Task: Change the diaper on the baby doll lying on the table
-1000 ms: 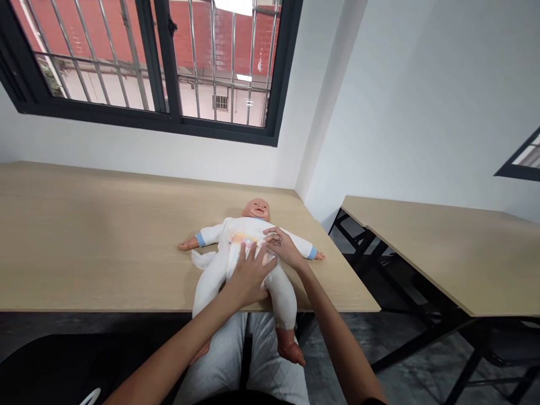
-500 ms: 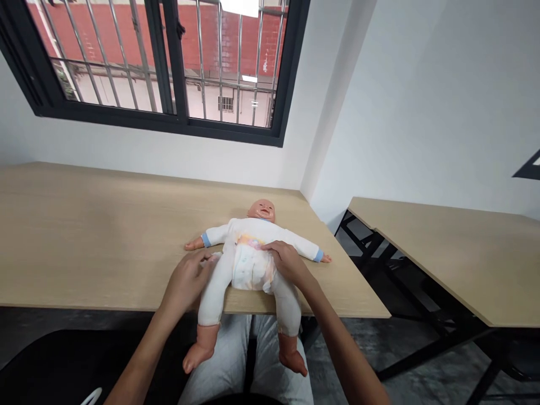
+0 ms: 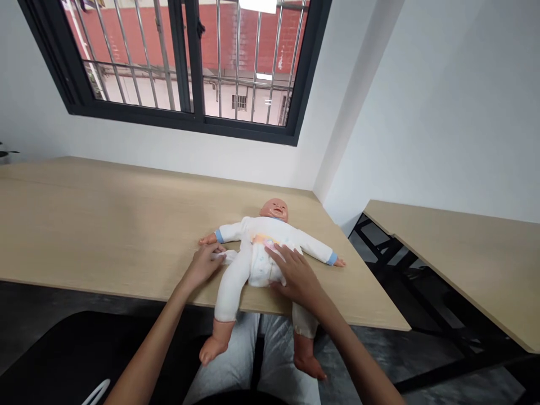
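Head view: the bench (image 3: 105,225) carries a baby doll (image 3: 274,211) on its back, legs hanging over the near edge, its white sleepsuit (image 3: 236,287) open around a diaper (image 3: 261,267). The right hand (image 3: 295,275) lies on the diaper, its grip open and fingers spread. The left hand (image 3: 202,265) half-closes on a sleepsuit flap (image 3: 223,257) beside the doll's hip.

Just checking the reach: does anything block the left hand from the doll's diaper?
Yes: the doll's white-clad leg lies across the way, between the left hand and the diaper.
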Action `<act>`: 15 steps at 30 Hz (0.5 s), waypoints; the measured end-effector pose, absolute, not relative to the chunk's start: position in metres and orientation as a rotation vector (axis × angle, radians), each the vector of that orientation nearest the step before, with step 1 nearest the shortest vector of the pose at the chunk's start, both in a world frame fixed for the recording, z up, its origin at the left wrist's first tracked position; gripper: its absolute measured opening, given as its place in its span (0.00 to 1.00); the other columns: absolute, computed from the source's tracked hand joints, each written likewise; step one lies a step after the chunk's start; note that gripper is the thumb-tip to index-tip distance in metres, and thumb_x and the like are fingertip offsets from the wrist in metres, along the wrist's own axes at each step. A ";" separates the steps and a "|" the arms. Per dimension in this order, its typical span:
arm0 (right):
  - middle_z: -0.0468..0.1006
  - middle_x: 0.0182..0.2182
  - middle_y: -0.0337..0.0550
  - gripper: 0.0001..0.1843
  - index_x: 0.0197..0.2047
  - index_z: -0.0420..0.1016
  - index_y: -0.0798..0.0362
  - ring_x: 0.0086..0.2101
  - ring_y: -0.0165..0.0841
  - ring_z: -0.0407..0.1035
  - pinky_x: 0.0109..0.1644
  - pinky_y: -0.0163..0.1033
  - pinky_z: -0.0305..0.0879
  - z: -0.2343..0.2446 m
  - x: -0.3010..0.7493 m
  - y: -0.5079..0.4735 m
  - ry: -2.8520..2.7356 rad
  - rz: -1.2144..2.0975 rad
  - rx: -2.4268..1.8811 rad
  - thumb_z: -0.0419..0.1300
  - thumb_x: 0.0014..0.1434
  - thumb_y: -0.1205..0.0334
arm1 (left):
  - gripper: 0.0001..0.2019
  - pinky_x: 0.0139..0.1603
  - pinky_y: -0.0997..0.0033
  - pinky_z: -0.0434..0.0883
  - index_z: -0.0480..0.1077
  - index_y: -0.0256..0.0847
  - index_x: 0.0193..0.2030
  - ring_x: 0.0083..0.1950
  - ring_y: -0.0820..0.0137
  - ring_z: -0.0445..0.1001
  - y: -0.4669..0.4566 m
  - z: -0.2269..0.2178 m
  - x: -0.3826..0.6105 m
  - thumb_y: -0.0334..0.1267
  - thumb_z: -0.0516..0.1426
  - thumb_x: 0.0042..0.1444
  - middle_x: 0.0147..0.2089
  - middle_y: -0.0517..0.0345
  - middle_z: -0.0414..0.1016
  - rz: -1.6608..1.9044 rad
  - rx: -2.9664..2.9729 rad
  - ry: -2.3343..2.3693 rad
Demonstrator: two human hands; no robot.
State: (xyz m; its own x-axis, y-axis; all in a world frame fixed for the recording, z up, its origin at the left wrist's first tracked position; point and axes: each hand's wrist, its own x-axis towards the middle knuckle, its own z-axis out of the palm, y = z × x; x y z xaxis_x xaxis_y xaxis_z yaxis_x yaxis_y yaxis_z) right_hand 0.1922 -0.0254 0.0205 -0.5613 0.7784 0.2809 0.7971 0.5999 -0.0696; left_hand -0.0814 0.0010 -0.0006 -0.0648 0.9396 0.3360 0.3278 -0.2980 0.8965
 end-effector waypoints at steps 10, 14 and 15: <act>0.56 0.65 0.44 0.43 0.68 0.51 0.42 0.64 0.46 0.48 0.67 0.57 0.44 0.046 0.230 -0.020 -2.618 0.250 -1.154 0.62 0.51 0.69 | 0.12 0.29 0.75 0.64 0.69 0.38 0.29 0.26 0.74 0.66 -0.003 0.022 -0.065 0.43 0.64 0.43 0.27 0.61 0.69 1.453 1.327 1.132; 0.68 0.57 0.49 0.32 0.61 0.63 0.46 0.58 0.44 0.61 0.61 0.45 0.57 0.065 0.195 -0.025 -2.490 0.421 -0.957 0.64 0.55 0.51 | 0.14 0.27 0.75 0.63 0.70 0.37 0.33 0.25 0.75 0.66 0.005 0.027 -0.041 0.43 0.65 0.43 0.28 0.60 0.71 1.446 1.232 1.002; 0.70 0.54 0.49 0.28 0.58 0.65 0.48 0.54 0.43 0.64 0.59 0.46 0.60 0.067 0.181 -0.024 -2.442 0.392 -0.961 0.63 0.56 0.49 | 0.14 0.28 0.75 0.64 0.70 0.37 0.34 0.27 0.74 0.67 0.007 0.028 -0.035 0.42 0.65 0.43 0.29 0.59 0.72 1.441 1.221 0.973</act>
State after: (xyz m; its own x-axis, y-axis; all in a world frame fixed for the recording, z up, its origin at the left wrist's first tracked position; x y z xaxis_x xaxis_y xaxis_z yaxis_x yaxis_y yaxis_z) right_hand 0.1812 -0.0235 0.0670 -0.6359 0.6970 0.3314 0.5584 0.7119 -0.4259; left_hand -0.0351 0.0075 0.0277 -0.0223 0.9785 0.2051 -0.1751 -0.2058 0.9628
